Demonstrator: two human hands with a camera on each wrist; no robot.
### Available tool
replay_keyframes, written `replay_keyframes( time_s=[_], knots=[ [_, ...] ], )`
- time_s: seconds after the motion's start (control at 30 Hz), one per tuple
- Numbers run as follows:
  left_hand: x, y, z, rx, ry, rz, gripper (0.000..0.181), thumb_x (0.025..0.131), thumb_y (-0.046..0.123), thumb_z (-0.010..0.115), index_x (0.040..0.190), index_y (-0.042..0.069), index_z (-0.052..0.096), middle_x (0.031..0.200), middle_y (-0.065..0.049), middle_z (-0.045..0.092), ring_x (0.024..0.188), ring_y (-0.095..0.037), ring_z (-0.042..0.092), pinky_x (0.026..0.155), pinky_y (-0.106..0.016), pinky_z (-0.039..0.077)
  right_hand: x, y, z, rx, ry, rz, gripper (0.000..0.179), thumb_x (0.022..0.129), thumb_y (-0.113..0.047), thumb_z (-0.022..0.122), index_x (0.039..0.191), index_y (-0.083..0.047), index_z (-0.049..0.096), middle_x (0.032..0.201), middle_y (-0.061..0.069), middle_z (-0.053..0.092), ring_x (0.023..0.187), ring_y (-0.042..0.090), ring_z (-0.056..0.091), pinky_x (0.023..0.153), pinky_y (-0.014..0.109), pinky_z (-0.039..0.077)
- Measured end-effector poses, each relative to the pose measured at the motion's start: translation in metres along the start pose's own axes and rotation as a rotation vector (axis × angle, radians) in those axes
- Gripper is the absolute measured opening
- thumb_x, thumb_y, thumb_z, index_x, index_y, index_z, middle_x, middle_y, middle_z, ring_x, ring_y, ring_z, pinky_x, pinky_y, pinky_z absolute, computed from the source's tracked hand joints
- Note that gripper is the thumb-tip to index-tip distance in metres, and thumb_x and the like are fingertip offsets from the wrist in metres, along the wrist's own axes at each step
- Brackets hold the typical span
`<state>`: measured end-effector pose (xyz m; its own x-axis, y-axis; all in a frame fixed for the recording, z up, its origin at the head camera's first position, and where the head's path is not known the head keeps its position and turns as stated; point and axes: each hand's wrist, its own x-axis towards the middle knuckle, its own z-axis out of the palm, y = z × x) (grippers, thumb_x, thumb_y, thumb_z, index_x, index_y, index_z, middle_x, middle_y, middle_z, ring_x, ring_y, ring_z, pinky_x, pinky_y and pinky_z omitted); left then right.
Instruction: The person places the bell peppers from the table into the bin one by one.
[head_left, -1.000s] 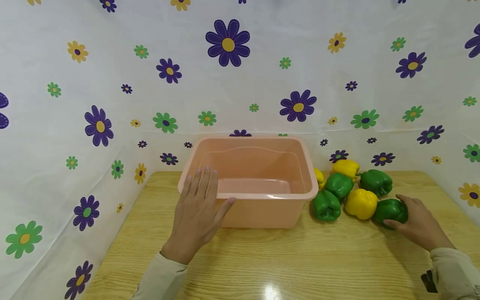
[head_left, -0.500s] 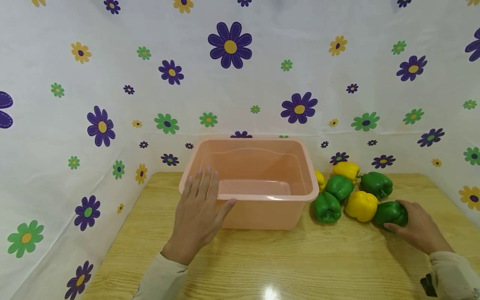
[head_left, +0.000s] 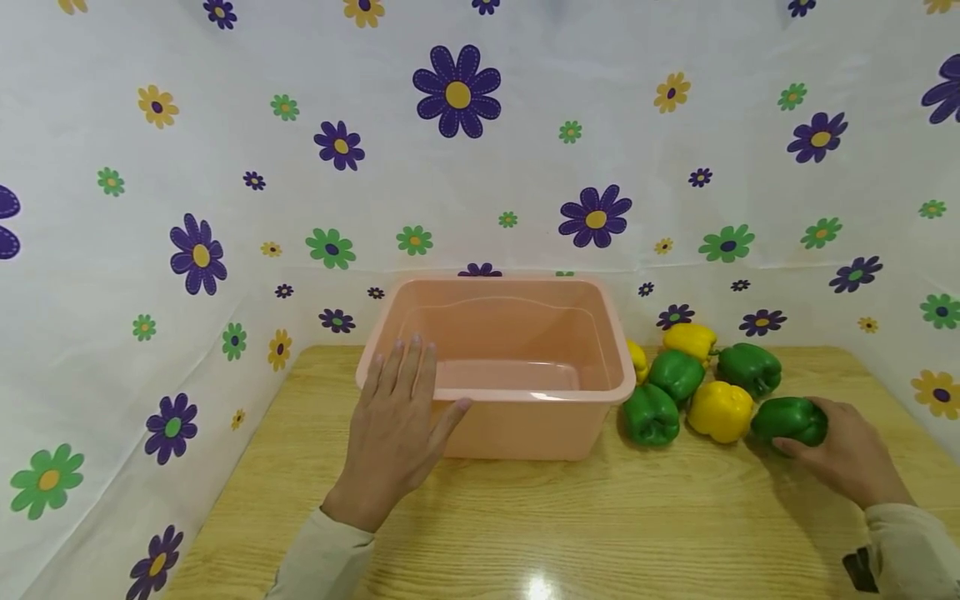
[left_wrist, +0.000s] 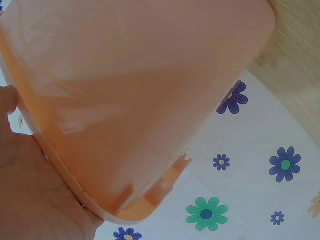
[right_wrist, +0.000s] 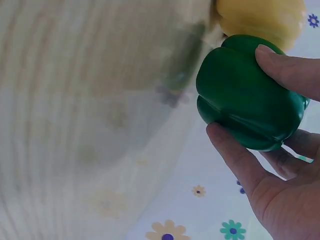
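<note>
A green bell pepper (head_left: 789, 421) is in my right hand (head_left: 857, 456), pinched between thumb and fingers at the right end of the pepper group. The right wrist view shows the thumb on one side of this pepper (right_wrist: 245, 97) and fingertips on the other. My left hand (head_left: 395, 433) rests its straight fingers over the near-left rim of a peach plastic tub (head_left: 525, 429). From the left wrist, the hand (left_wrist: 40, 180) lies against the tub's edge. Whether the held pepper touches the table, I cannot tell.
Right of the tub lie several more bell peppers: a yellow one (head_left: 721, 412), green ones (head_left: 651, 415) (head_left: 677, 375) (head_left: 750, 368), and a yellow one (head_left: 690, 341) at the back. Another yellow pepper (head_left: 638, 360) is partly hidden by the tub. Flowered cloth (head_left: 480, 200) surrounds the wooden table (head_left: 480, 533).
My right hand has closed in on the green pepper and shifted it slightly right, leaving a small gap beside the yellow pepper. The left hand keeps its place on the tub.
</note>
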<state>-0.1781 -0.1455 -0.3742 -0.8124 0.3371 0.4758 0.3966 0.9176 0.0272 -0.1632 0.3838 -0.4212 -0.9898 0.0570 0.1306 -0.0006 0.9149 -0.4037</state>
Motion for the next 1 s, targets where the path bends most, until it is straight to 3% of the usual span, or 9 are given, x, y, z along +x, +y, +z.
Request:
replay_keyframes(
  time_s=[0.17, 0.37, 0.6, 0.7, 0.83, 1.0],
  knots=[
    [-0.001, -0.001, 0.0, -0.001, 0.0, 0.0, 0.084, 0.104, 0.062, 0.034, 0.156, -0.004, 0.031, 0.163, -0.022, 0.027, 0.151, -0.038, 0.022, 0.124, -0.051, 0.011, -0.003, -0.008, -0.003, 0.006, 0.132, 0.014, 0.074, 0.086, -0.023, 0.081, 0.128, 0.026, 0.044, 0.112, 0.047, 0.048, 0.092, 0.056, 0.052, 0.072, 0.065, 0.047],
    [0.0, -0.001, 0.0, 0.001, 0.003, 0.007, 0.085, 0.104, 0.063, 0.03, 0.156, -0.004, 0.031, 0.163, -0.022, 0.026, 0.151, -0.038, 0.023, 0.124, -0.051, 0.011, -0.006, -0.032, -0.007, 0.102, 0.297, 0.031, 0.067, 0.089, -0.025, 0.08, 0.128, 0.02, 0.049, 0.113, 0.04, 0.052, 0.092, 0.05, 0.052, 0.068, 0.056, 0.046],
    [0.001, 0.001, -0.002, 0.001, -0.006, 0.006, 0.083, 0.104, 0.061, 0.033, 0.156, -0.004, 0.031, 0.163, -0.022, 0.025, 0.151, -0.038, 0.022, 0.124, -0.051, 0.011, 0.001, -0.066, -0.016, 0.245, 0.485, 0.033, 0.065, 0.086, -0.022, 0.082, 0.136, 0.009, 0.054, 0.125, 0.031, 0.057, 0.108, 0.043, 0.053, 0.075, 0.019, 0.036],
    [0.0, 0.001, -0.002, -0.001, -0.006, 0.004, 0.083, 0.104, 0.06, 0.035, 0.156, -0.004, 0.031, 0.163, -0.023, 0.027, 0.151, -0.038, 0.023, 0.124, -0.051, 0.012, 0.004, -0.083, -0.018, 0.373, 0.521, 0.072, 0.068, 0.086, -0.021, 0.082, 0.142, 0.004, 0.053, 0.131, 0.023, 0.056, 0.108, 0.023, 0.055, 0.079, 0.004, 0.034],
    [0.0, 0.001, -0.001, 0.008, 0.005, 0.008, 0.082, 0.104, 0.06, 0.035, 0.155, -0.004, 0.033, 0.161, -0.023, 0.03, 0.151, -0.038, 0.024, 0.124, -0.051, 0.013, 0.012, -0.106, -0.02, 0.554, 0.54, 0.068, 0.068, 0.084, -0.016, 0.083, 0.144, -0.004, 0.054, 0.131, 0.008, 0.056, 0.098, 0.001, 0.052, 0.071, 0.003, 0.045],
    [0.0, 0.0, -0.001, 0.017, 0.013, 0.008, 0.082, 0.104, 0.06, 0.035, 0.155, -0.004, 0.034, 0.161, -0.023, 0.03, 0.151, -0.038, 0.025, 0.124, -0.051, 0.014, 0.023, -0.135, -0.02, 0.738, 0.531, 0.002, 0.063, 0.086, -0.012, 0.082, 0.144, -0.01, 0.056, 0.128, -0.005, 0.057, 0.105, 0.01, 0.058, 0.074, 0.008, 0.052]
  ],
)
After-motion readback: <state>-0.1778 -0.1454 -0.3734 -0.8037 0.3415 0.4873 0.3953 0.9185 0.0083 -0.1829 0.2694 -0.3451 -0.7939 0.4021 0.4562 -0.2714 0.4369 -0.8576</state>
